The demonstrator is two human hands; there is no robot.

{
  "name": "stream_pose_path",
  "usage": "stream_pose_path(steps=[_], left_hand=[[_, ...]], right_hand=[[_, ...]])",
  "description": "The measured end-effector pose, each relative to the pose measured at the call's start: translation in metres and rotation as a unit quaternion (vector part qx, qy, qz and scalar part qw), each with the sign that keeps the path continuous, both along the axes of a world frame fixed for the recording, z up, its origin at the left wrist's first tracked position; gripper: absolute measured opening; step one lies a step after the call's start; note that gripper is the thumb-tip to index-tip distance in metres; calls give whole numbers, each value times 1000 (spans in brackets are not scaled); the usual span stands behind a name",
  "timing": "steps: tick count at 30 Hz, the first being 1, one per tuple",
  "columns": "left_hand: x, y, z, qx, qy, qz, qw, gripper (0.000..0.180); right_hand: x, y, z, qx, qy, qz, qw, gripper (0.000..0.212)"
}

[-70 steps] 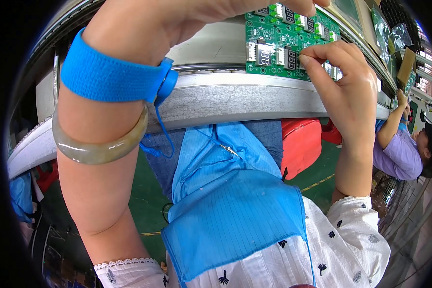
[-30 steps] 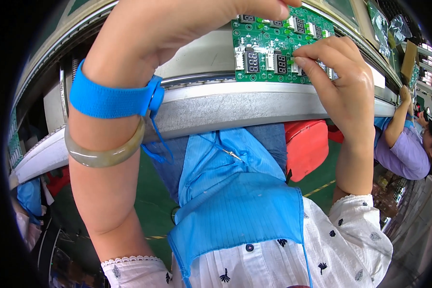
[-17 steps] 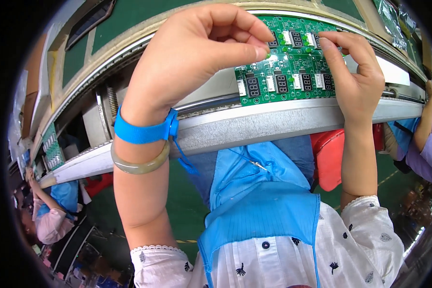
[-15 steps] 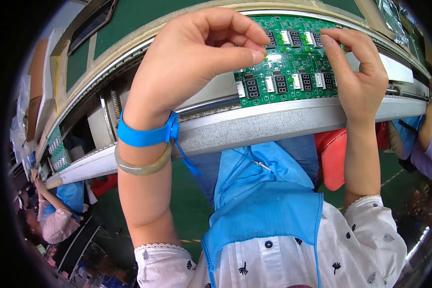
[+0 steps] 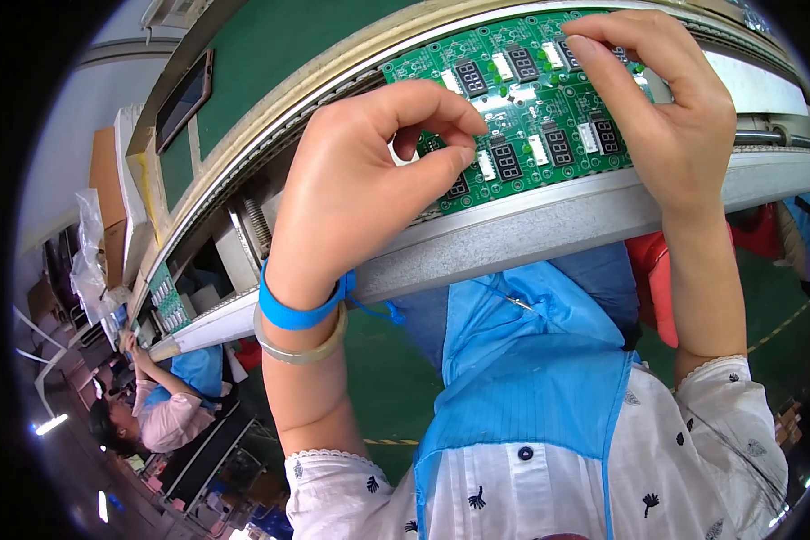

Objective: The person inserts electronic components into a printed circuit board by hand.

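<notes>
A green circuit board panel (image 5: pixel 531 106) lies in front of me, with rows of black digit displays (image 5: pixel 506 163), white connectors (image 5: pixel 538 149) and small green LEDs (image 5: pixel 502 90). My left hand (image 5: pixel 378 171) hovers over the panel's near left part, thumb and index finger pinched together. Whatever may be between those fingertips is too small or hidden to make out. At the far right part of the panel is my right hand (image 5: pixel 661 112), its thumb and index finger closed beside a white connector. Its fingertips cover what they touch, and its palm hides the panel's right end.
A metal rail (image 5: pixel 531 216) runs along the near side of the panel. Beyond it is a pale curved ledge with a green surface (image 5: pixel 306 49), where a dark flat device (image 5: pixel 185 99) lies. At far left another person (image 5: pixel 166 409) works by more green boards (image 5: pixel 166 301).
The view has shifted. My left hand has moved down toward the panel's near row, and the green LED seen at its fingertips no longer shows. My right hand stays near the far row.
</notes>
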State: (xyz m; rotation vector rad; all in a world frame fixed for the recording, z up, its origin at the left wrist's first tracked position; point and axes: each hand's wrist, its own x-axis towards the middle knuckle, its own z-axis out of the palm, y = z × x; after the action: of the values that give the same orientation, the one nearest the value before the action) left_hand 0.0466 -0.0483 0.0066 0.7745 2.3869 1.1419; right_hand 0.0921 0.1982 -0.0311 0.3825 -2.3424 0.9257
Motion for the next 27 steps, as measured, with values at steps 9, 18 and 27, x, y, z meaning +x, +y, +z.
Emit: stream_pose_path(steps=[9, 18, 27], left_hand=[[14, 7, 1, -56, 99, 10, 993, 21], [14, 9, 0, -58, 130, 0, 990, 21], [14, 11, 3, -76, 118, 0, 990, 23]], right_hand=[[2, -12, 9, -49, 20, -50, 997, 13], [1, -8, 1, -56, 51, -38, 996, 13], [2, -8, 3, -54, 37, -51, 997, 12]])
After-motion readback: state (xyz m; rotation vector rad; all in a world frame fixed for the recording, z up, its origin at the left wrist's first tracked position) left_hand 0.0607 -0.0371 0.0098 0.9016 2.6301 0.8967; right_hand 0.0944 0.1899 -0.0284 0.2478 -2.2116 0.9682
